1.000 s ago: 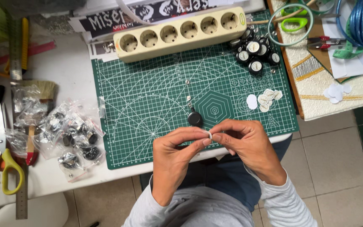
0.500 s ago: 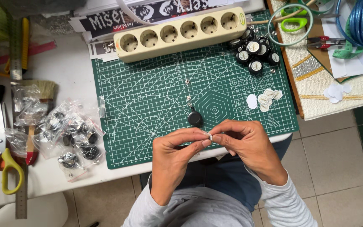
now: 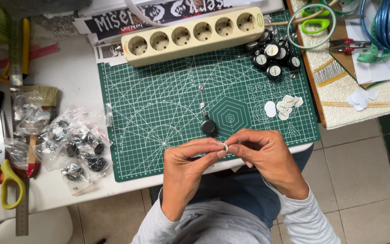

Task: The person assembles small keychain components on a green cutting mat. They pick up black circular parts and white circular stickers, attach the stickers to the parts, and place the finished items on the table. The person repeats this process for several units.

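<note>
A small white round sticker (image 3: 222,146) is pinched between the fingertips of the left hand (image 3: 190,163) and the right hand (image 3: 262,151), both closed on it just above the near edge of the green cutting mat (image 3: 159,113). Just beyond the fingers lies one black badge reel (image 3: 209,128) with its clip strap stretched up the mat, its face bare, so it looks like the piece in hand. A cluster of finished reels (image 3: 272,56) with white faces sits at the mat's far right corner; loose stickers (image 3: 281,106) wait nearby. Left on the desk (image 3: 75,81), many bagged reels (image 3: 75,147) appear undone, so much seems left.
</note>
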